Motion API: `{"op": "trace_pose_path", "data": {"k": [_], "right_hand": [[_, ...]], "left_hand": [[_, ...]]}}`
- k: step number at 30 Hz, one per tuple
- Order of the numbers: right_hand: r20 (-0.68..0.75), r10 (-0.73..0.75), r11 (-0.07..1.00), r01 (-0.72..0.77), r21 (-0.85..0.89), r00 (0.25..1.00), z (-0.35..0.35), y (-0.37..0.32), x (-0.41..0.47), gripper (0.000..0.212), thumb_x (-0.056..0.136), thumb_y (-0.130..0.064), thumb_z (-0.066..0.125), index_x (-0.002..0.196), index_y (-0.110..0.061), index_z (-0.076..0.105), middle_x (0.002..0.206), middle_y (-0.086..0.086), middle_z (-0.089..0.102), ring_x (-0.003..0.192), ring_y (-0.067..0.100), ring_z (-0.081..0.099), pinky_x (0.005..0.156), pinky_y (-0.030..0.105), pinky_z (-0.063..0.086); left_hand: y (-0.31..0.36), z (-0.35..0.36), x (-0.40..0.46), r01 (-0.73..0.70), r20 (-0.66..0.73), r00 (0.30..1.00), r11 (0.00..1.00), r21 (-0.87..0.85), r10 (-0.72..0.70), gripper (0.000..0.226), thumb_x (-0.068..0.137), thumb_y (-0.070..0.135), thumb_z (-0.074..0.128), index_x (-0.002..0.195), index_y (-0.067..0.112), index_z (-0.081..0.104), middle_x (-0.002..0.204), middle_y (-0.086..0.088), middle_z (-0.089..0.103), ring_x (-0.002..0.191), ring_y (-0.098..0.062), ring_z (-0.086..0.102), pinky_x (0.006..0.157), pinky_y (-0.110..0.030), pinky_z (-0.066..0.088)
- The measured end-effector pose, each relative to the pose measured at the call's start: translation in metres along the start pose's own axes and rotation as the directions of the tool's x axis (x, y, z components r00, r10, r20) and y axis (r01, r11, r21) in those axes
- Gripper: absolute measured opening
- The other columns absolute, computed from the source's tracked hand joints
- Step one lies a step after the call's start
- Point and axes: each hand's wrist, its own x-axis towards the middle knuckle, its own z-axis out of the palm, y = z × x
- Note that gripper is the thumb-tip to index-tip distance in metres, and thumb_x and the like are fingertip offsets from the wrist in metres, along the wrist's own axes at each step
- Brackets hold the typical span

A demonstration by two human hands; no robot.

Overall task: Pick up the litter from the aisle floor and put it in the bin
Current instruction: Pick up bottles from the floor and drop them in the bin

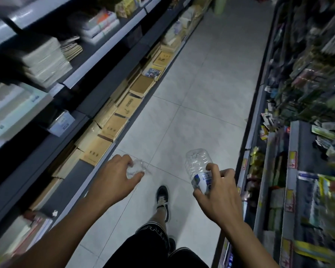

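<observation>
My right hand [219,192] grips an empty clear plastic bottle [198,167] with a blue and white label, its base pointing away from me. My left hand [114,176] holds a small crumpled piece of clear plastic [136,168] between curled fingers and thumb. Both hands are held out in front of me above the grey tiled aisle floor [201,97]. No bin is in view.
Shelves with stacked paper and brown notebooks [112,128] line the left side. Racks of packaged goods [302,132] line the right side. My leg and dark shoe [162,198] are on the floor between them. The aisle runs ahead.
</observation>
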Motion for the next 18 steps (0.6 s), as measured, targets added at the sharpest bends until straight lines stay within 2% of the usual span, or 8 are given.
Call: {"op": "trace_pose_path", "data": {"k": [5,8,15,18], "right_hand": [[-0.015,-0.048,0.999,0.048,-0.011,0.999,-0.005,-0.017,0.078,0.061,0.070,-0.054,0.069,0.122,-0.040,0.040,0.104,-0.003,0.031,0.084,0.022,0.050,0.055,0.030,0.044],[-0.004,-0.021,1.000,0.021,-0.020,1.000,-0.014,-0.021,0.118,0.062,0.070,-0.054,0.069,0.123,-0.040,0.040,0.105,-0.003,0.032,0.084,0.022,0.051,0.056,0.032,0.048],[-0.031,0.108,0.993,-0.110,-0.044,0.994,-0.034,-0.001,0.184,0.059,0.066,-0.056,0.067,0.116,-0.040,0.041,0.100,-0.005,0.029,0.076,0.022,0.051,0.051,0.028,0.039],[-0.082,0.191,0.981,-0.192,-0.015,0.978,-0.043,0.018,0.205,0.054,0.070,-0.061,0.065,0.113,-0.041,0.040,0.099,-0.005,0.029,0.071,0.021,0.051,0.049,0.029,0.043]], "left_hand": [[-0.008,-0.002,0.062,0.050,0.000,0.999,0.999,0.004,-0.050,0.036,0.083,0.059,0.066,0.102,0.028,0.061,0.097,0.008,0.059,0.082,-0.009,0.054,0.067,-0.030,0.051],[-0.001,-0.006,0.110,0.049,0.013,0.999,0.999,-0.013,-0.049,0.037,0.084,0.057,0.067,0.103,0.027,0.061,0.098,0.007,0.060,0.083,-0.011,0.056,0.067,-0.029,0.049],[0.051,-0.007,0.230,-0.090,0.070,0.993,0.994,-0.062,0.095,0.034,0.083,0.055,0.069,0.097,0.027,0.056,0.098,0.003,0.060,0.085,-0.015,0.058,0.071,-0.033,0.050],[0.083,-0.003,0.277,-0.158,0.086,0.983,0.986,-0.050,0.161,0.037,0.082,0.056,0.068,0.099,0.025,0.058,0.099,0.004,0.060,0.086,-0.016,0.058,0.069,-0.031,0.046]]}}
